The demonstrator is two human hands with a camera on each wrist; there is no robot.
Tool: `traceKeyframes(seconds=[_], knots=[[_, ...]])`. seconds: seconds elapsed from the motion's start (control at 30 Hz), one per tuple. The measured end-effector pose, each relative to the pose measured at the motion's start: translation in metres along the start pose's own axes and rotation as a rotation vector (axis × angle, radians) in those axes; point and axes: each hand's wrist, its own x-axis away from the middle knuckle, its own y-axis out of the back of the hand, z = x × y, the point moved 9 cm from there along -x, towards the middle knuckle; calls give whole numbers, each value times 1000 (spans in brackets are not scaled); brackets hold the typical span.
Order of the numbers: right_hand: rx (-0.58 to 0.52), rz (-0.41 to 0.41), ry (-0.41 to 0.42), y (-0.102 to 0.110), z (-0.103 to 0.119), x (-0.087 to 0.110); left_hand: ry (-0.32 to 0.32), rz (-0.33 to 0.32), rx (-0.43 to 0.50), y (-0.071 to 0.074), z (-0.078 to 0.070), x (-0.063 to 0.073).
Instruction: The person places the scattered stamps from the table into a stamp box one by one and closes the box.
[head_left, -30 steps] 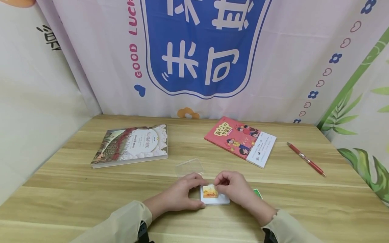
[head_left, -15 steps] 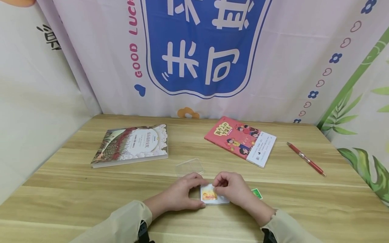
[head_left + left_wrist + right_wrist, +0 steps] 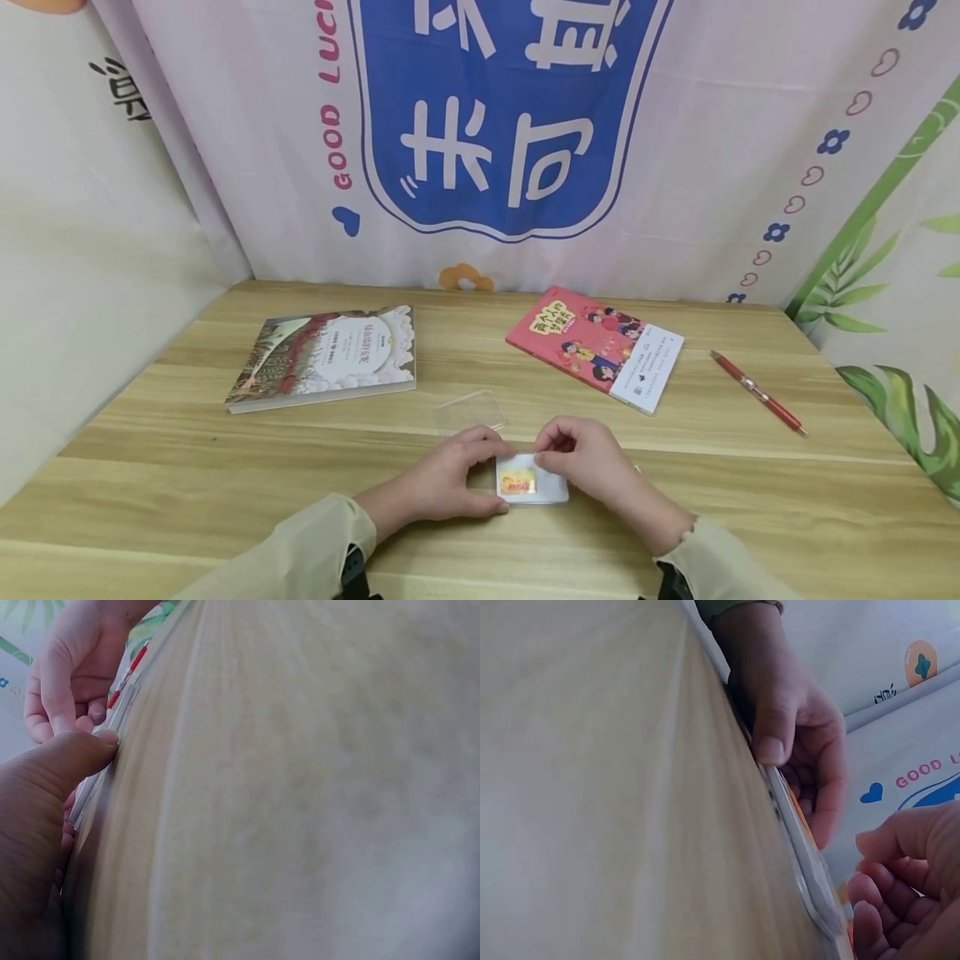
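A thin white case (image 3: 551, 492) with rounded corners lies flat on the table in the head view. My left hand (image 3: 450, 471) grips its left side, thumb at the near corner and fingers at the far edge. On the case's left part rests a small yellow-orange picture piece (image 3: 517, 481), stamp-like. Over the right part is my right hand (image 3: 588, 462), fingers bent, thumb and forefinger close together. The right wrist view shows a gap between that thumb and forefinger, with nothing seen in it. A sliver of a green piece (image 3: 637, 468) shows behind the right hand.
A clear plastic lid (image 3: 471, 412) lies just beyond the left hand. Farther back are a thick illustrated book (image 3: 322, 358) at left and a red booklet (image 3: 596, 346) at right. A red pen (image 3: 759, 393) lies far right. A printed curtain (image 3: 285, 167) hangs behind the table.
The yellow-orange piece has moved slightly nearer on the case. My right hand has drawn a little right, away from it, covering most of the green piece. The left hand stays put.
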Motion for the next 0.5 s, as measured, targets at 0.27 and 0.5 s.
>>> traceKeyframes(seconds=[0.27, 0.5], knots=[[-51, -45, -113, 22, -12, 4, 7, 5, 7, 0, 1, 1], [-37, -41, -113, 37, -16, 9, -10, -1, -8, 1, 0, 0]])
